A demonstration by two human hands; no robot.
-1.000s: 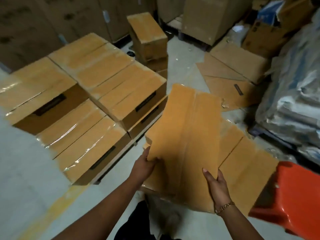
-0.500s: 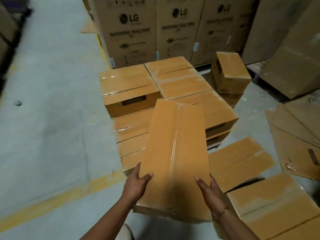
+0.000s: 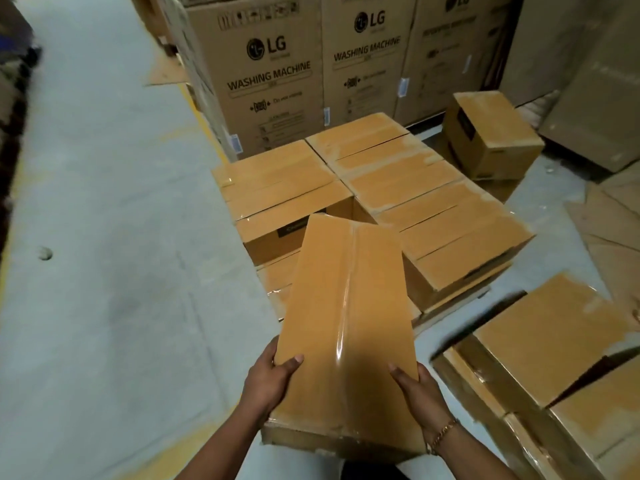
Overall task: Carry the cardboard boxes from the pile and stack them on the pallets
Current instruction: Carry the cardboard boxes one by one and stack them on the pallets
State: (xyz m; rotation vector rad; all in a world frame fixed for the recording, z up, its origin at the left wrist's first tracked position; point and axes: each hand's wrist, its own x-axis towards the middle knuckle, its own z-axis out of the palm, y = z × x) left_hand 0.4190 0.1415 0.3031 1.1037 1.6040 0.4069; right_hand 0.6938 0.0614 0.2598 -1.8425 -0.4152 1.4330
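Head view: left grip [image 3: 270,379] and right grip [image 3: 419,393] clasp the box [image 3: 346,317] by its near side edges, bare floor [image 3: 121,271] leftward.

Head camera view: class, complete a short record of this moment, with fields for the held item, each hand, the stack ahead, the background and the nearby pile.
Held item: taped cardboard box, lifted in front of the person
Left hand: grips the box's near left corner, thumb on top
Right hand: grips the near right corner; bracelet on the wrist
Stack ahead: stacked boxes in layers, just beyond the held box
Background: tall washing machine cartons
Nearby pile: loose boxes at lower right
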